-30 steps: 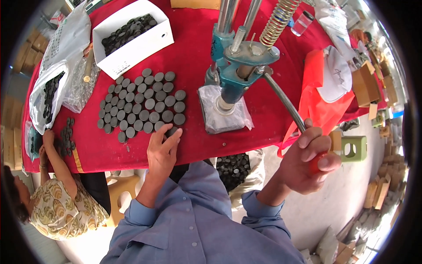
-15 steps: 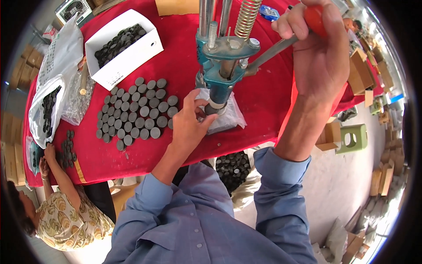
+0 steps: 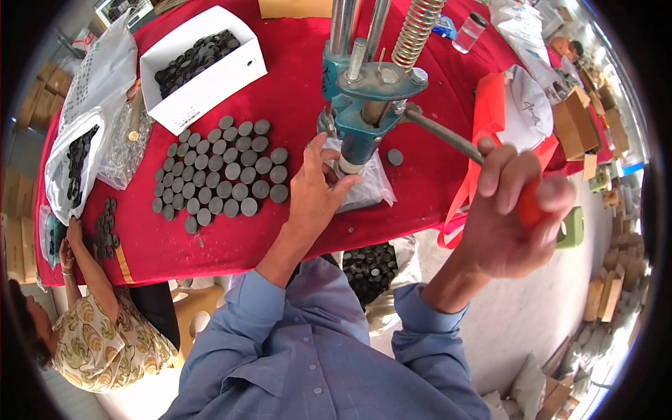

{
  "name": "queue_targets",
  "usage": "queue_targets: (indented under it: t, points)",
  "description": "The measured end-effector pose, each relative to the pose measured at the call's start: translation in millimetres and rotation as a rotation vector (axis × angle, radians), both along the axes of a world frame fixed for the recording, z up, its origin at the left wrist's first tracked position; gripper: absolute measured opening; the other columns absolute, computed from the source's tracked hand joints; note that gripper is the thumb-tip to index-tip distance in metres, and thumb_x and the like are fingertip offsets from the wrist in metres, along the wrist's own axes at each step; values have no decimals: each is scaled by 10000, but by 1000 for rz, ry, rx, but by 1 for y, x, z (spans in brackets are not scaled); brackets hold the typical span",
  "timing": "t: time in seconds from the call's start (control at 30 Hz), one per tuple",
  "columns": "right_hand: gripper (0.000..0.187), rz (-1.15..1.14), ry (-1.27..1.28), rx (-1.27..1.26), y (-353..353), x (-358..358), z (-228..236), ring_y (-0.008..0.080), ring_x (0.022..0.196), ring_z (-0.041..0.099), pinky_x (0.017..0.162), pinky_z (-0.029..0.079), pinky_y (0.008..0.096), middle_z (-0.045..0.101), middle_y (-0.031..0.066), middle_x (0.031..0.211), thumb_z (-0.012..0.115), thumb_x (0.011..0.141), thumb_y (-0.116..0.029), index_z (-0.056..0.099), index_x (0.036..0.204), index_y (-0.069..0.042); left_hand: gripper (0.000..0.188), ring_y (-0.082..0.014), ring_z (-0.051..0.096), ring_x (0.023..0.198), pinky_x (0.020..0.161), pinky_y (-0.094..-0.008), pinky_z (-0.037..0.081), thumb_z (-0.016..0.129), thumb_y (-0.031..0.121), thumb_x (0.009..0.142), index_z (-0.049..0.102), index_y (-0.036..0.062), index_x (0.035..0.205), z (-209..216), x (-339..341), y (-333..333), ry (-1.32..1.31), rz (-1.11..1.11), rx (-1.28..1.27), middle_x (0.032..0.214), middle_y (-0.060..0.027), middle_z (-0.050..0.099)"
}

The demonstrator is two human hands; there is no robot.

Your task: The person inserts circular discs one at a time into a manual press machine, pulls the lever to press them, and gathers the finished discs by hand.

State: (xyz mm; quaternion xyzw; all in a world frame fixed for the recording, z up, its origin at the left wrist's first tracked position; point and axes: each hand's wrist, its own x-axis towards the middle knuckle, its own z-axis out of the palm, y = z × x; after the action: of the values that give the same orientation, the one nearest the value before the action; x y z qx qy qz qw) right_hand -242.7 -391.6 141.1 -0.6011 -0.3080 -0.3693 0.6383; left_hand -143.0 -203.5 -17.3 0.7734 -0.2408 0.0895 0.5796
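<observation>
My left hand (image 3: 315, 192) is curled close around the lower tip of a teal hand press (image 3: 360, 143), thumb at the front. Whatever lies between its fingertips is hidden. My right hand (image 3: 514, 210), blurred, is closed on the red knob (image 3: 533, 205) of the press's metal lever (image 3: 448, 136). Beneath the press tip lies a clear plastic bag (image 3: 374, 185). One grey disc (image 3: 395, 157) rests on the red cloth just right of the press. Many dark grey round discs (image 3: 239, 191) stand in a cluster left of my left hand.
A white box (image 3: 210, 101) of dark pieces sits at the back left, beside a white sack (image 3: 91, 126). At the far left a co-worker's hands (image 3: 73, 241) are at the sack's mouth. A clear bottle (image 3: 469, 33) and red bag (image 3: 490, 105) stand right.
My right hand has come down and toward me with the lever. The dark piece seen at my left fingertips no longer shows, and a single disc now shows right of the press.
</observation>
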Motion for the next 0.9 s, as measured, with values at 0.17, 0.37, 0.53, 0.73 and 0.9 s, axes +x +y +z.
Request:
queue_targets:
  t: [0.17,0.37,0.53,0.73,0.9]
  points:
    - [256,-74,-49,103,10,-33,-63,270,944,527,1138,313,611,495,42,832,558,1006,-448,564,1121,-220,493,-229,646,750,630,-343,543,860,134,792,626,24,1212,11,-7,40,-202,124,199,1100,-114,682]
    - [263,-175,10,116,12,-29,-50,271,915,511,1093,342,582,500,48,816,577,993,-459,547,1067,-208,333,-293,621,885,818,-429,516,745,53,833,684,33,1160,0,-26,101,-330,83,566,1197,-122,633]
    - [369,55,-23,102,-4,14,5,263,763,553,808,443,439,542,92,772,553,1021,-426,547,1169,-88,349,-307,636,908,828,-433,523,739,46,841,687,41,1186,-7,-32,104,-202,22,462,1236,-141,604]
    - [344,-19,97,186,11,94,69,178,667,502,690,485,352,497,68,715,478,1049,-326,578,1099,-1,361,-323,646,946,768,-431,529,781,95,822,712,75,1176,-9,-26,100,-266,173,581,1191,-112,630]
    - [320,-6,240,282,10,132,81,149,674,531,691,492,315,504,29,690,487,1053,-342,582,1009,-39,436,-293,666,845,726,-409,536,836,119,778,697,58,1187,-11,-28,94,-247,125,466,1095,-91,700]
